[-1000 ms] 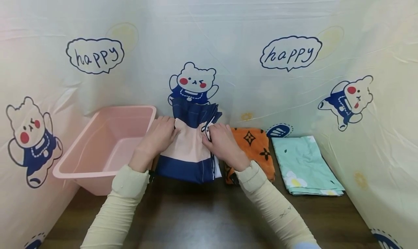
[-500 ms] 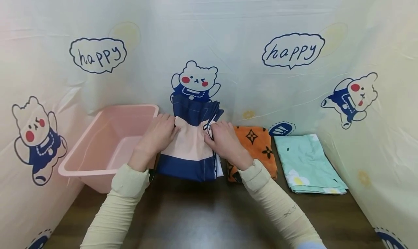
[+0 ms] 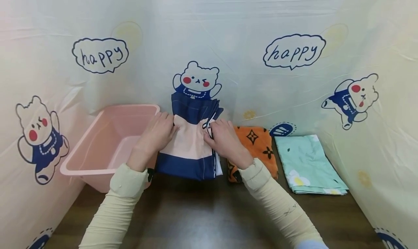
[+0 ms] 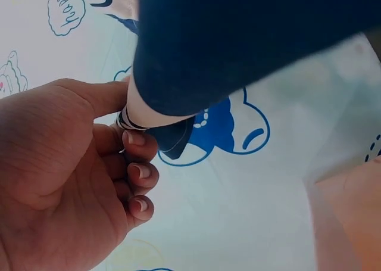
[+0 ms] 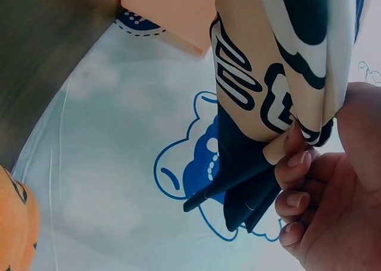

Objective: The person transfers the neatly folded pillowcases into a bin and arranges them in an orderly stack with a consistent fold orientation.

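A folded navy-and-cream cloth (image 3: 188,142) is held up in front of me in the head view, its navy bottom edge above the dark table. My left hand (image 3: 156,133) pinches its left edge between thumb and fingers, close beside the pink basin (image 3: 107,172). At the opposite edge my right hand (image 3: 226,139) grips the gathered layers, thumb toward me. In the right wrist view several folds of the cloth (image 5: 244,92) with black-and-white print hang from the fingers (image 5: 293,202). The left wrist view shows the curled left fingers (image 4: 140,170) against the cloth's underside.
Behind my right forearm lies a folded orange cloth (image 3: 253,144) with black flower marks. Farther right is a folded mint-green cloth (image 3: 307,164) with daisies. A printed bear-and-"happy" sheet (image 3: 228,31) covers the walls around the dark wooden table (image 3: 192,220).
The view has shifted slightly, moving the surroundings to the right in the picture. Both hands keep their grip on the navy-and-cream cloth, whose top edge rises a little against the wall.
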The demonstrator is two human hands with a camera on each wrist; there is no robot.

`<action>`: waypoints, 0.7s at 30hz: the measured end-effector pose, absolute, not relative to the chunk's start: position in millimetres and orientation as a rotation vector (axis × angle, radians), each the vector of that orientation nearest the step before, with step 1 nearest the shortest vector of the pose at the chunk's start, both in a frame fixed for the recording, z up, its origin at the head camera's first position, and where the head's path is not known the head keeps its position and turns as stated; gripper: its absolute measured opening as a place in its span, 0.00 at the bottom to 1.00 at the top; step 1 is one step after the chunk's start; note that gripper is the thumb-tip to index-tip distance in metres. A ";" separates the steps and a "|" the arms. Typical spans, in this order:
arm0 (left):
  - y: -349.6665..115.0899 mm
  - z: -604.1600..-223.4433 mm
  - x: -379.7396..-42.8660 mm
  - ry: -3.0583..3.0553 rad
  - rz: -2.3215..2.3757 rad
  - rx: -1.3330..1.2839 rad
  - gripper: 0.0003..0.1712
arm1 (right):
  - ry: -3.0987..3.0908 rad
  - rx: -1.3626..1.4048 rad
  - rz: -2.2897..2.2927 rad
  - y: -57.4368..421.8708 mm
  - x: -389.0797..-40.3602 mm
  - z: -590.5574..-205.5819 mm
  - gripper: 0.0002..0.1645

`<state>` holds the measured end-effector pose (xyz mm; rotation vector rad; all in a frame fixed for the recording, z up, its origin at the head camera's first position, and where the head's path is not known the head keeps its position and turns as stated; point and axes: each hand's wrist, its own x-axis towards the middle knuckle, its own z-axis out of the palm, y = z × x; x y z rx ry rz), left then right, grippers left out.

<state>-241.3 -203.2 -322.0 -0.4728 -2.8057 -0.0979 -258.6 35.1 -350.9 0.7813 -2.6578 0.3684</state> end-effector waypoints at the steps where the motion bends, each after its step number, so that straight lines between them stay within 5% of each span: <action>1: -203.5 -321.6 -241.1 -2.803 -0.096 -0.473 0.19 | -2.656 0.783 0.367 34.8 -258.8 -350.8 0.18; 21: -219.2 -314.5 -244.2 -2.732 -0.076 -0.488 0.18 | -2.641 0.801 0.413 28.7 -263.6 -342.4 0.18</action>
